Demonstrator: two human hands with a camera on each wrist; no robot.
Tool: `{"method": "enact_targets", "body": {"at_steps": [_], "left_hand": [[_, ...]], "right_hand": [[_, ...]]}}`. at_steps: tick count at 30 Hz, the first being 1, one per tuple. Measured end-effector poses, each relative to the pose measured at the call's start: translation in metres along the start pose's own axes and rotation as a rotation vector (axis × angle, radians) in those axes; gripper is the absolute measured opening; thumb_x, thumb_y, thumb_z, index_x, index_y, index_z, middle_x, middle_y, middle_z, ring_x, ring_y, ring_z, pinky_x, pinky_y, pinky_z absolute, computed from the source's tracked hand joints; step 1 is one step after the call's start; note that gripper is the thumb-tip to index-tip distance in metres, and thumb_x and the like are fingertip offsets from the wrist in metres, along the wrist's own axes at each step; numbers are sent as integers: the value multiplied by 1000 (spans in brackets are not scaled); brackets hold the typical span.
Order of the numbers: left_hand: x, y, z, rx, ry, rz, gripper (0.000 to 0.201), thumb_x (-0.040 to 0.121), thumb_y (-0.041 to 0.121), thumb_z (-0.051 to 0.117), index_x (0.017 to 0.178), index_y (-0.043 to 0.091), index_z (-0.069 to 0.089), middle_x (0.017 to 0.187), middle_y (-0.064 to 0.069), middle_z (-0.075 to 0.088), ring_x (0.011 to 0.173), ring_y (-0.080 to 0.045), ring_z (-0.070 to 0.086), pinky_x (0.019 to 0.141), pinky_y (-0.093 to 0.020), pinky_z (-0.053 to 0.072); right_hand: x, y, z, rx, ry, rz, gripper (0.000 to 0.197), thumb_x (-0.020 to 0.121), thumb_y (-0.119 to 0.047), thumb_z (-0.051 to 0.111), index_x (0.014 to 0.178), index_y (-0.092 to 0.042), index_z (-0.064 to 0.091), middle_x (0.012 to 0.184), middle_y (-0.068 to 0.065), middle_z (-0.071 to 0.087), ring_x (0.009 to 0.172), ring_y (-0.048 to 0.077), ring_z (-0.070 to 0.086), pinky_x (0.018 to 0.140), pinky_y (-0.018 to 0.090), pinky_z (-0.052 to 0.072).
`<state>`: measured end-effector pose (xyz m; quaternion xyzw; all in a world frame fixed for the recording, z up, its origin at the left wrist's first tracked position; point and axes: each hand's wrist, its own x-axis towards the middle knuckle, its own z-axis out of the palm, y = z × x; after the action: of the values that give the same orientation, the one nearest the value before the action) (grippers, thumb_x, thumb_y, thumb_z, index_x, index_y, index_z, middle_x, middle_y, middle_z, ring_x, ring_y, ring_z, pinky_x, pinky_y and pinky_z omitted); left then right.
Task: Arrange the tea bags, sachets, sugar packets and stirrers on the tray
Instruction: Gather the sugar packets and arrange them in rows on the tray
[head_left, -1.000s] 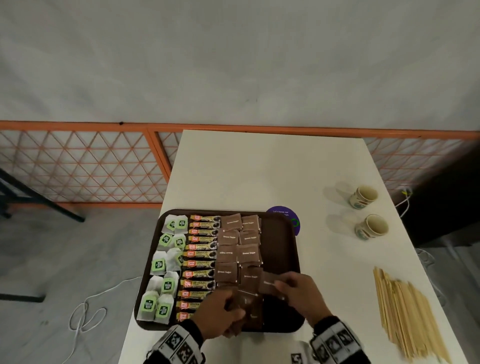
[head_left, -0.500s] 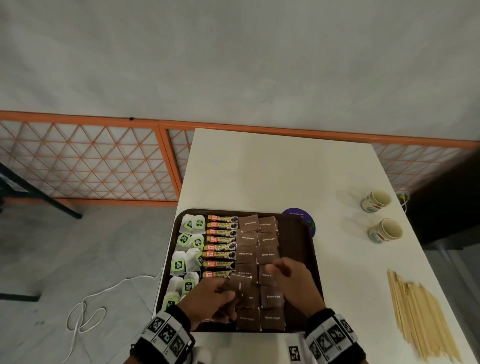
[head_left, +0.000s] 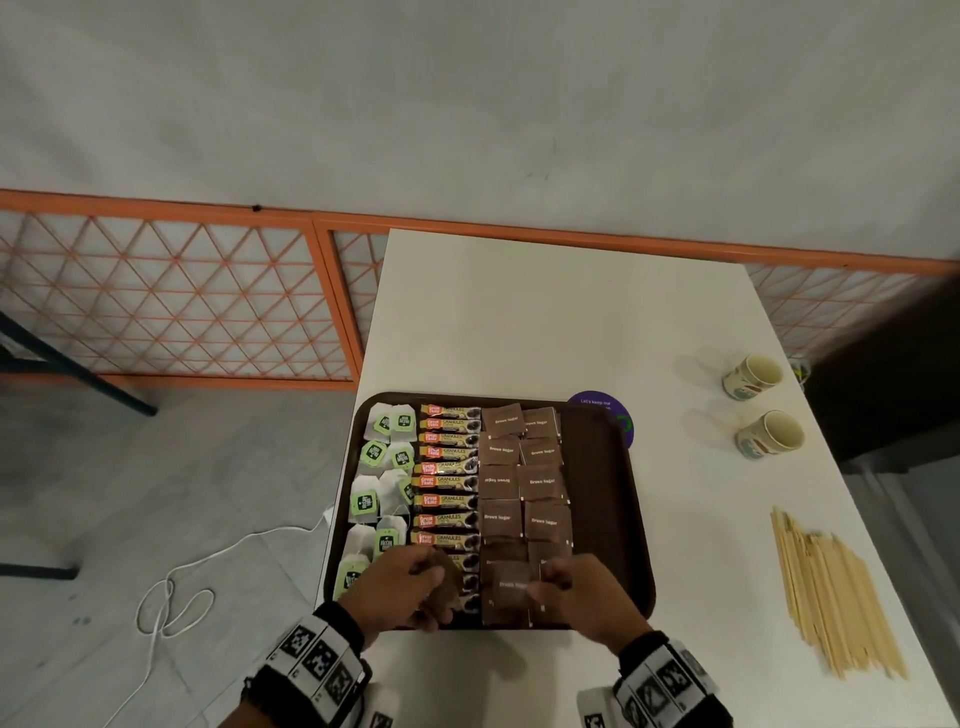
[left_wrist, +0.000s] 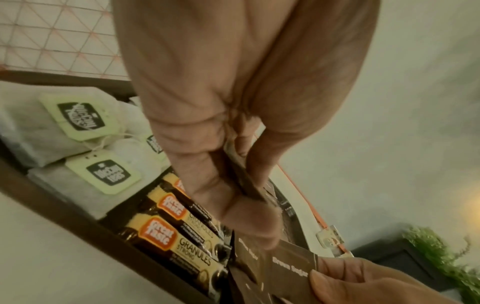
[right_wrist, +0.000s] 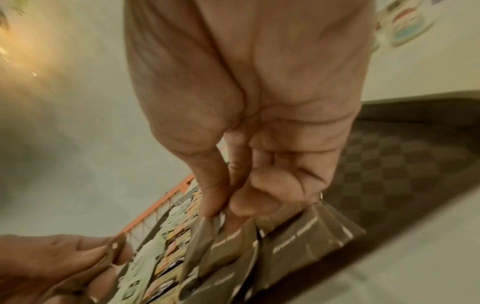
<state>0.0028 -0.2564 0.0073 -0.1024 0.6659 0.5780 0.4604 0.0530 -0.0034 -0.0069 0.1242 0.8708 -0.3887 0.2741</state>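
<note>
Three of four tray columns filled as sugar packets go down; stirrers wait.

On the brown tray (head_left: 597, 493), tea bags (head_left: 382, 483) fill the 9 o'clock side, coffee sachets (head_left: 447, 480) run beside them, and brown sugar packets (head_left: 524, 488) form two central rows. The left hand (head_left: 402, 590) grips spare packets; the right hand (head_left: 582, 590) pinches one at 6 o'clock. Judging by this, the bare 3 o'clock strip awaits the wooden stirrers (head_left: 836, 592) lying on the tabletop (head_left: 545, 322).
</note>
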Motion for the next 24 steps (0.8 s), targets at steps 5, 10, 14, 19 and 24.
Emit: {"method": "enact_targets", "body": {"at_steps": [5, 10, 14, 19, 24], "left_hand": [[1, 5, -5, -123, 4, 4, 30, 95, -10, 44, 112, 4, 65, 103, -17, 68, 84, -27, 71, 74, -37, 60], [5, 12, -2, -143, -29, 62, 35, 91, -14, 53, 118, 7, 63, 108, -22, 70, 93, -33, 72, 79, -41, 61], [9, 21, 13, -99, -157, 60, 37, 86, -6, 66, 121, 6, 59, 106, -21, 71, 86, -33, 73, 70, -37, 62], [13, 20, 23, 36, -110, 79, 34, 85, -4, 69, 115, 4, 57, 79, -17, 70, 66, -27, 70, 61, -32, 59], [10, 16, 20, 221, -48, 98, 19, 88, -1, 65, 105, 3, 60, 71, -12, 69, 60, -19, 69, 56, -27, 57]], "right_hand": [[19, -16, -2, -10, 94, 70, 20, 81, -36, 76, 71, -21, 66, 74, -3, 70, 66, 5, 60, 63, 24, 51], [7, -28, -4, 33, 197, 28, 27, 83, -46, 71, 73, -20, 68, 70, -3, 70, 63, 4, 63, 61, 18, 50], [-4, -51, -1, 158, 4, -192, 8, 91, -38, 65, 87, -33, 69, 81, -10, 71, 75, 1, 66, 68, 16, 49], [-10, -19, 4, 180, 14, -71, 17, 86, -24, 72, 69, -27, 68, 68, -8, 69, 63, -1, 62, 63, 16, 49], [-17, 23, -9, 151, 126, 139, 32, 88, -15, 70, 59, -26, 63, 50, -13, 62, 47, -3, 55, 56, 17, 46]]}}
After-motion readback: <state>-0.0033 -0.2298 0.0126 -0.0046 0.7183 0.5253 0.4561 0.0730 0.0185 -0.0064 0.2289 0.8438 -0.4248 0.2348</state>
